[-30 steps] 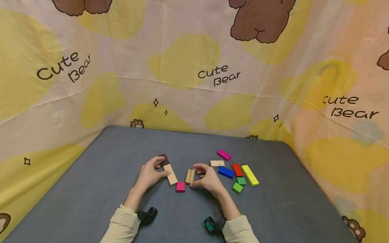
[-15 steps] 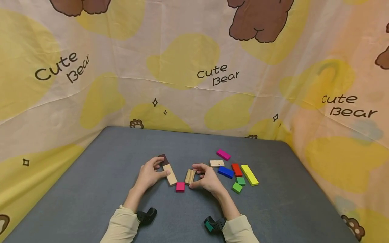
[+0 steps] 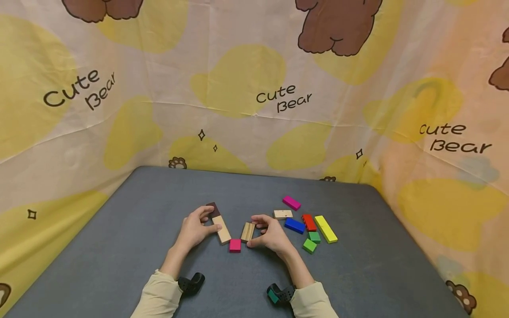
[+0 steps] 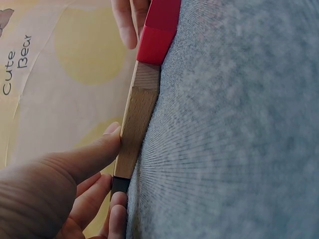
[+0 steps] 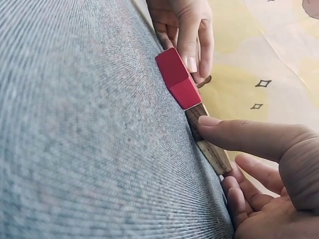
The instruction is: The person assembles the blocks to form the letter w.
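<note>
My left hand [image 3: 194, 229] holds a row of two blocks lying end to end, its thumb against the pale wooden block [image 3: 222, 232] and its fingertips by the dark brown block [image 3: 214, 209]. A pinkish-red block [image 3: 235, 245] lies at the near end of this row, between the hands. My right hand [image 3: 272, 235] pinches a striped wooden block [image 3: 248, 232] lengthwise, thumb at the near end and fingers at the far end. In the right wrist view the striped block [image 5: 214, 155] rests on the table, just beyond the pinkish-red block [image 5: 178, 79].
Right of the hands lie loose blocks on the grey table [image 3: 377, 265]: magenta [image 3: 292, 203], speckled wood [image 3: 282, 214], blue [image 3: 294, 225], red [image 3: 309, 222], yellow [image 3: 326, 229] and two green ones [image 3: 309, 246]. A printed cloth [image 3: 238, 88] hangs behind the table.
</note>
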`<action>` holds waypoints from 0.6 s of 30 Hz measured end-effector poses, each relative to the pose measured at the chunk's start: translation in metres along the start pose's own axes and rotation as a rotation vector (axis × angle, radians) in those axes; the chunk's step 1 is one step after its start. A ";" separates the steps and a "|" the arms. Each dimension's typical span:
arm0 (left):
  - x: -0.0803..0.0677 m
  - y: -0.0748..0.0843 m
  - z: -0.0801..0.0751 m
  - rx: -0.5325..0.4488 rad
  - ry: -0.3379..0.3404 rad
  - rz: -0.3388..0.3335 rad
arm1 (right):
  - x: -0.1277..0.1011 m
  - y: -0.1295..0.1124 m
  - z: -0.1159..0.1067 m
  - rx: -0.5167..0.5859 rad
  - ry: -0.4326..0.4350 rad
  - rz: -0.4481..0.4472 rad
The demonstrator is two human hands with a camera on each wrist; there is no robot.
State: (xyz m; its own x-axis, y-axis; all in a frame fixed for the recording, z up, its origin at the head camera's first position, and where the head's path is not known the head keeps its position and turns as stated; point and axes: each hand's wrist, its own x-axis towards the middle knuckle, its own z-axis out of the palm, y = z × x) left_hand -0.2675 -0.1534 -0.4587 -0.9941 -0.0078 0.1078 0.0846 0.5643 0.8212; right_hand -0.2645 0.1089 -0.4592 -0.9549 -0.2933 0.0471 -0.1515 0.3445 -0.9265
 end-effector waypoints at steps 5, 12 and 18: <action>0.000 0.000 0.000 0.005 0.002 0.003 | 0.000 0.001 -0.001 0.008 -0.007 -0.005; 0.000 0.000 0.000 0.005 0.000 0.003 | 0.000 0.003 -0.001 0.029 -0.015 -0.003; 0.000 0.000 -0.001 0.007 -0.006 -0.008 | 0.001 0.003 -0.001 0.032 -0.016 0.002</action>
State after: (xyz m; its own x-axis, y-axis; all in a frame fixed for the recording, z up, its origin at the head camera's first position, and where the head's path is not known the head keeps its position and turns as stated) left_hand -0.2679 -0.1544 -0.4585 -0.9952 -0.0078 0.0980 0.0761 0.5704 0.8178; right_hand -0.2665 0.1106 -0.4618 -0.9508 -0.3073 0.0395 -0.1413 0.3167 -0.9380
